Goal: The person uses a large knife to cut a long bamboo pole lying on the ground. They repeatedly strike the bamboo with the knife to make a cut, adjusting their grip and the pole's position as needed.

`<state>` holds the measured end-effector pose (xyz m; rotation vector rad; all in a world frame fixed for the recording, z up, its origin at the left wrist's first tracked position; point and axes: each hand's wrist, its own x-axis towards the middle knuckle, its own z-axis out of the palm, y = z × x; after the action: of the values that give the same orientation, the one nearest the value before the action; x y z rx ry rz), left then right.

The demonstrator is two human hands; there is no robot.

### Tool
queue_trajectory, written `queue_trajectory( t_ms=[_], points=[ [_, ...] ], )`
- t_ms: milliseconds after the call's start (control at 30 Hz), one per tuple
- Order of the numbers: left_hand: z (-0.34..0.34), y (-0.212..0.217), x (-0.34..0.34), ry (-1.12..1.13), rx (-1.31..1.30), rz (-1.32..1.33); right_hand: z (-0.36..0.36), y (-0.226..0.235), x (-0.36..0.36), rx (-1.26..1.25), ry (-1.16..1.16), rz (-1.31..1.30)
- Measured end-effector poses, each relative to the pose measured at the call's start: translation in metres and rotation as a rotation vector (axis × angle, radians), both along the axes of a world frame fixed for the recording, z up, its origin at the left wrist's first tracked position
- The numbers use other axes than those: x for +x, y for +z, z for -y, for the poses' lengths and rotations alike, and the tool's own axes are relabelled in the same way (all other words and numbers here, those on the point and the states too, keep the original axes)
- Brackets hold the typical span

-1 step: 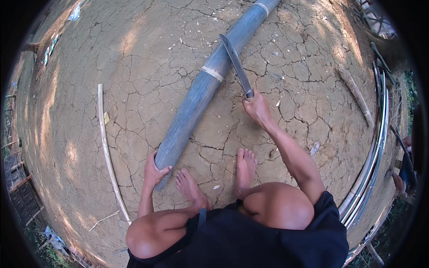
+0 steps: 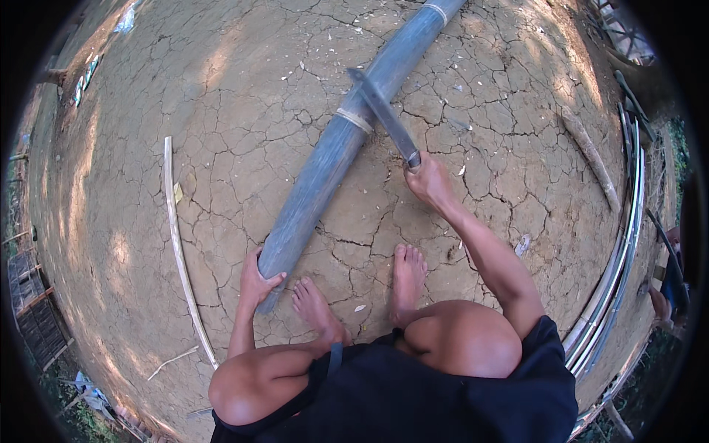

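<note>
A thick, grey-blue bamboo pole [image 2: 314, 173] lies slantwise on the ground, from near my feet up to the far edge of the view. Pale rings mark its joints. My left hand [image 2: 258, 280] grips the pole's near end, thumb over the top and fingers around the far side, partly hidden. In my right hand [image 2: 428, 181] is a machete [image 2: 393, 124], held by its handle. Its slightly blurred blade crosses over the bamboo just beyond the nearer joint ring, with the tip past the left side. Whether the blade touches the bamboo, I cannot tell.
Cracked bare earth [image 2: 458, 295] surrounds my bare feet. A thin pale stick [image 2: 177, 236] lies at left, a short branch [image 2: 591, 159] at right. Long split strips [image 2: 620, 244] are bundled along the right side. Part of another person [image 2: 662, 303] shows at the far right. Sandals [image 2: 85, 80] lie far left.
The machete's tip has swung left and slightly nearer, now past the bamboo's left side. My left hand keeps its place on the bamboo's end.
</note>
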<state>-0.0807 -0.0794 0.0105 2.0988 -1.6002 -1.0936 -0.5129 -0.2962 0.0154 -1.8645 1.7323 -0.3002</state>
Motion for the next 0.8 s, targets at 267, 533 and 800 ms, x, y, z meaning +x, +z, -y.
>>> queue_trajectory(
  t_ms=[267, 533, 800],
  points=[
    [0.012, 0.01, -0.005, 0.02, 0.037, -0.089, -0.001, -0.004, -0.001, -0.075, -0.019, -0.08],
    [0.001, 0.008, -0.013, 0.007, 0.017, 0.069, 0.004, 0.013, 0.001, 0.075, 0.004, -0.014],
    [-0.003, 0.011, -0.021, 0.038, 0.006, 0.095, 0.019, 0.027, -0.016, -0.054, 0.112, -0.238]
  ],
)
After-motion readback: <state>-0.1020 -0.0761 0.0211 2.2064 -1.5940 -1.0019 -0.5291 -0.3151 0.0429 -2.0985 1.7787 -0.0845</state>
